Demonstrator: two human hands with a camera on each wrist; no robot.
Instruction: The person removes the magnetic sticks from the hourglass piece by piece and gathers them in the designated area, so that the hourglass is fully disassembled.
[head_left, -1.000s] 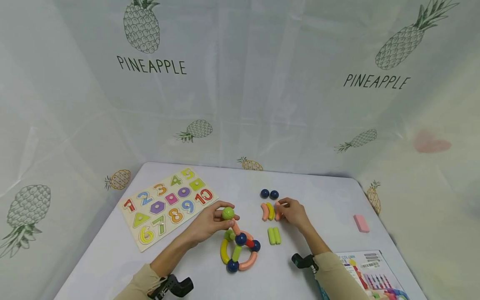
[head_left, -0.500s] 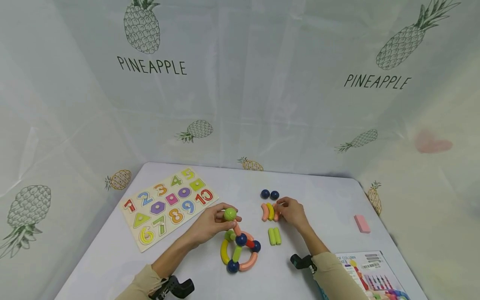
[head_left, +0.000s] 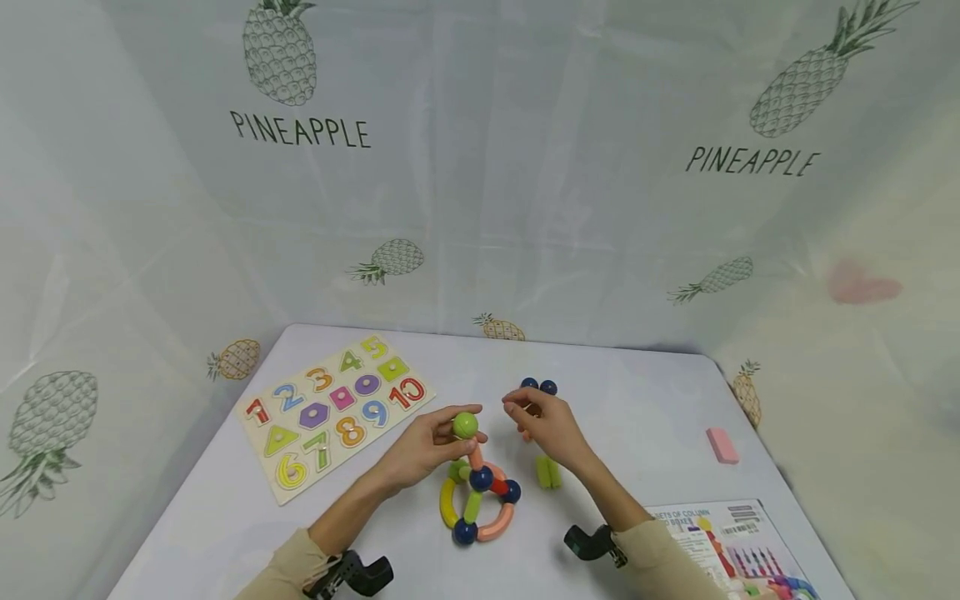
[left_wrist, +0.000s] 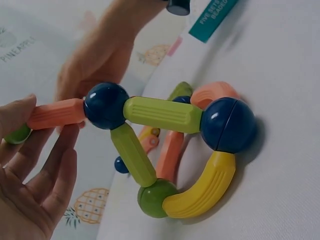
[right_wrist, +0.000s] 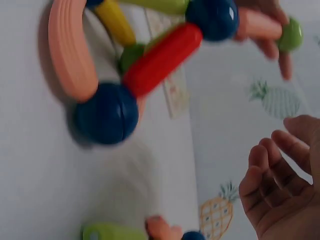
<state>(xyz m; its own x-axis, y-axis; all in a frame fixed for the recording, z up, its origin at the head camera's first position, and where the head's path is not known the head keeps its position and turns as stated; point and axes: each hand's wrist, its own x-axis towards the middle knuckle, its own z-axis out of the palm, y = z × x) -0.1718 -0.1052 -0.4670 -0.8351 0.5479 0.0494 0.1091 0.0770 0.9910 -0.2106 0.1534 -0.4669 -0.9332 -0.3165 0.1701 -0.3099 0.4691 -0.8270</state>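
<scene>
A magnetic stick-and-ball structure stands on the table, with a ring of curved sticks at its base and a dark blue ball [head_left: 482,478] at its top. From that ball a salmon stick [left_wrist: 57,114] rises to a light green ball [head_left: 465,426]. My left hand [head_left: 426,446] holds the green ball and the stick's upper end between thumb and fingers. To its right, my right hand [head_left: 551,427] hovers with loosely bent fingers, and nothing shows between them in the right wrist view. Below it, the loose curved sticks [head_left: 527,435] are mostly hidden.
Two blue balls [head_left: 548,387] lie behind the right hand, and two green sticks [head_left: 548,472] in front of it. A wooden number puzzle [head_left: 336,408] lies at the left. At the right are a pink block [head_left: 722,446] and a printed box [head_left: 738,542].
My right hand has left the salmon curved stick at the row's right end and moved left towards the left hand. The left hand, still on the green ball, has shifted slightly right.
</scene>
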